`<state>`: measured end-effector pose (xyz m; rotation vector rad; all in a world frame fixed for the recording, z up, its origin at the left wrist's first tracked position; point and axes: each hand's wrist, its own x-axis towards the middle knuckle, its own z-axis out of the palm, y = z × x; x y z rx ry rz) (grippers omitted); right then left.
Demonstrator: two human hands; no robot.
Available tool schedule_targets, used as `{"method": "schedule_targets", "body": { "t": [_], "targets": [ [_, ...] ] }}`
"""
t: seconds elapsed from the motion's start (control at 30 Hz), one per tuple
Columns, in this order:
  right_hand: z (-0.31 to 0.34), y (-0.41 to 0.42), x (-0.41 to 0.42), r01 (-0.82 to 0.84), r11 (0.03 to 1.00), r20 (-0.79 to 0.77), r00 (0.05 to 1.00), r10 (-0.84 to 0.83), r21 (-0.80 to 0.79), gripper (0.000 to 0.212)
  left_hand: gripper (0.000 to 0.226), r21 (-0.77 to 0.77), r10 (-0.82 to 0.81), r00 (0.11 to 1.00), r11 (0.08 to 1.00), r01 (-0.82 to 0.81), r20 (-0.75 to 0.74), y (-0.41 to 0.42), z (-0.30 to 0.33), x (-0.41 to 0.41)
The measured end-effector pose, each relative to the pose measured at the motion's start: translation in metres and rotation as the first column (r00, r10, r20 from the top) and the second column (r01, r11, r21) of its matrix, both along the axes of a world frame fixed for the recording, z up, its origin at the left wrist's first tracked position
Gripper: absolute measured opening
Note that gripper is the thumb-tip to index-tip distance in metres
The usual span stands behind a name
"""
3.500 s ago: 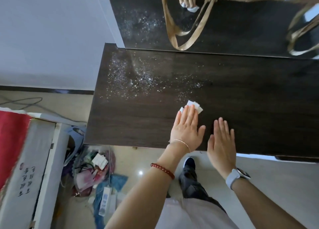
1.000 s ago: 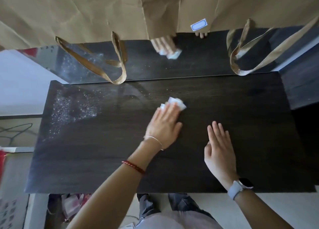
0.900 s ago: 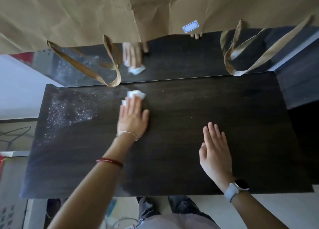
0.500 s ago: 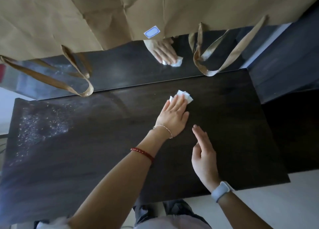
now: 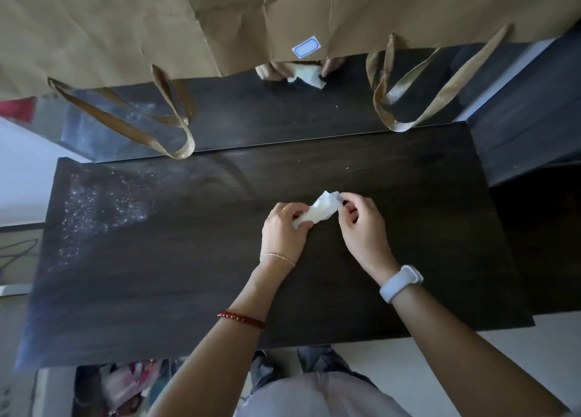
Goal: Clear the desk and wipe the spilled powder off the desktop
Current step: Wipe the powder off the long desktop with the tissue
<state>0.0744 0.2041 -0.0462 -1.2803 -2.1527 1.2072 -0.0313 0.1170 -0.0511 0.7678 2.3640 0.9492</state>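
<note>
Desk [image 5: 408, 275] dark and largely wiped, powder [image 5: 97, 206] left only at its far left corner. Left hand [image 5: 283, 231] and right hand [image 5: 361, 225] both pinch a wipe [image 5: 323, 210] above mid-desk, apparently refolding it; next, a clean face pressed leftward through the powder.

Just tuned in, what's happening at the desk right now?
A person is holding a crumpled white tissue above the dark desktop with both hands: the left hand grips its lower end and the right hand pinches its upper end. A patch of spilled powder still lies at the desk's left end. Brown paper bags hang over the mirror behind.
</note>
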Motion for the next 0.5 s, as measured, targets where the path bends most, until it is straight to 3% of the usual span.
{"method": "schedule_targets", "body": {
  "t": [0.1,0.17,0.27,0.4,0.47,0.5],
  "targets": [
    [0.006,0.0,-0.011,-0.019,0.958,-0.003,1.0,0.018,-0.285,0.016,0.017,0.103,0.049,0.998,0.993,-0.054,0.049,-0.006,0.012,0.005],
    [0.011,-0.005,-0.015,0.038,0.888,-0.073,0.994,-0.08,-0.459,0.004,0.016,0.171,0.014,0.991,0.985,-0.037,0.13,-0.012,0.018,0.011],
    [0.023,-0.012,-0.013,0.067,0.858,-0.2,0.961,-0.193,-0.509,0.014,0.02,0.258,0.037,0.946,0.958,-0.125,0.322,-0.021,0.026,0.016],
    [0.031,-0.018,-0.006,-0.017,0.842,-0.291,0.942,-0.167,-0.539,0.021,0.025,0.229,0.132,0.736,0.901,-0.368,0.664,-0.029,0.031,0.015],
    [0.032,-0.019,-0.004,-0.033,0.848,-0.291,0.946,-0.145,-0.529,0.02,0.008,0.196,0.106,0.735,0.929,-0.313,0.67,-0.033,0.032,0.015],
    [0.032,-0.02,-0.003,-0.023,0.86,-0.278,0.95,-0.14,-0.511,0.02,0.009,0.193,0.112,0.752,0.932,-0.305,0.65,-0.035,0.033,0.016]
  ]
}}
